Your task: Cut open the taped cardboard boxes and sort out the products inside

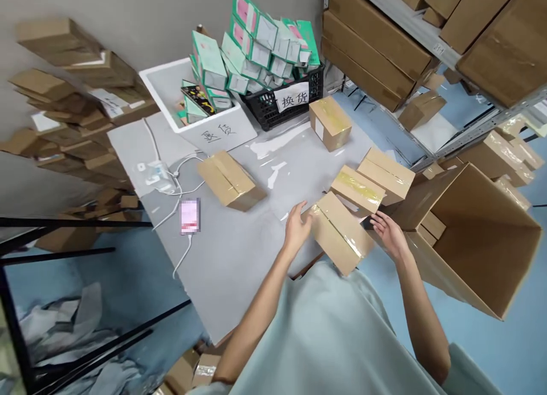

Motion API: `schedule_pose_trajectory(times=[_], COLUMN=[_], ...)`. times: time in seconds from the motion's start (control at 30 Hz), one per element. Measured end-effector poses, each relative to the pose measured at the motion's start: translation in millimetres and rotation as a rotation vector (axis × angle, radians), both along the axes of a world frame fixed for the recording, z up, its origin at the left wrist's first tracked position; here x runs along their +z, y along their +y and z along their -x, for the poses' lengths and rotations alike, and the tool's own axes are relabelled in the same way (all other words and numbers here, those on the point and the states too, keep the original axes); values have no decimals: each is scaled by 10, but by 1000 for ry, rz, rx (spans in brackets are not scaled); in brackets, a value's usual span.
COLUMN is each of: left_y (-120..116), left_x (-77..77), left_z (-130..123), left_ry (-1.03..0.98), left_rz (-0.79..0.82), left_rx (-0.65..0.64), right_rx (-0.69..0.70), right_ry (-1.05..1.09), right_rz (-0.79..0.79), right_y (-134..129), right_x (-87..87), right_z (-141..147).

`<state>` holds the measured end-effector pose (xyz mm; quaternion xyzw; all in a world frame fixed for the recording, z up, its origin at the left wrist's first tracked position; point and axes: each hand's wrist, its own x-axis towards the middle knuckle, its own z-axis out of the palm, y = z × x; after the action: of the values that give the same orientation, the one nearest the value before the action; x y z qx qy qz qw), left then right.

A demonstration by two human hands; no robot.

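A closed brown carton (341, 233) lies tilted at the near edge of the table, directly in front of my body. Beside its left corner is my left hand (298, 228), fingers stretched out and apart; whether the fingertips touch the cardboard I cannot tell. On the other side, my right hand (390, 233) is open with its fingers extended, close to the near carton and a yellow-taped carton (358, 188). Another taped carton (386, 175) sits just behind that one. Neither hand appears to grip anything.
On the grey table (222, 258) are a carton (231, 180), another carton (330, 123), a phone (190, 216) and cables. A white bin (216, 134) and black crate (273, 107) hold green boxes. A large open carton (487, 247) stands right; shelves hold more.
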<state>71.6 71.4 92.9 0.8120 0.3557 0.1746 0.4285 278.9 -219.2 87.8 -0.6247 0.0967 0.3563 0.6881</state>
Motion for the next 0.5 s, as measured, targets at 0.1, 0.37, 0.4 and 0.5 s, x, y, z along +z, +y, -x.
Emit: schedule_pose_trajectory(times=[0.1, 0.37, 0.4, 0.5], left_y=[101, 142, 131, 139], left_x=[88, -105, -110, -33], left_z=[-704, -1969, -2007, -1997], left_ry=[129, 520, 521, 475], left_rz=[-39, 13, 14, -18], left_rx=[-69, -103, -86, -24], right_rx=[-48, 126, 147, 195], right_ry=[2, -69, -67, -59], right_rz=[48, 127, 131, 116], right_y=[-105, 177, 185, 212], right_x=[-234, -417, -379, -220], right_z=[-281, -584, -599, -631])
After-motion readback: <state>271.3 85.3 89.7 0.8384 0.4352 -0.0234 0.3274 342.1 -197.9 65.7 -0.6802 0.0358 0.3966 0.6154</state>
